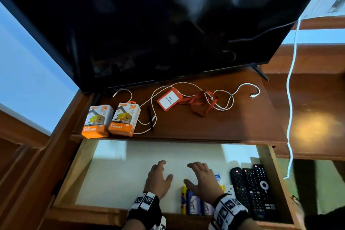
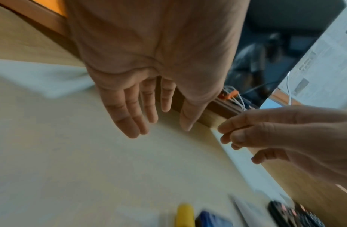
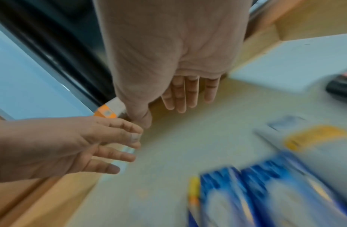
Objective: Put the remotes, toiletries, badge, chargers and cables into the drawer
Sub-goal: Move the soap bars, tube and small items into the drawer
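The open drawer (image 1: 84,164) holds three black remotes (image 1: 255,190) at its right and toiletries: blue soap boxes (image 1: 194,201), a yellow-capped tube (image 1: 183,200) and a white tube (image 3: 304,138). Both hands hover over the drawer's middle with fingers spread, holding nothing: left hand (image 1: 158,177), right hand (image 1: 202,179). On the cabinet top lie two orange-white charger boxes (image 1: 110,119), an orange badge (image 1: 167,99) with its red lanyard (image 1: 201,104), and white cables (image 1: 224,99). A black pen (image 1: 150,118) lies beside the boxes.
A large black TV (image 1: 158,24) stands on the cabinet top behind the items. A white cord (image 1: 291,89) hangs down at the right past the drawer's edge. The drawer's left half shows bare white lining (image 1: 115,177).
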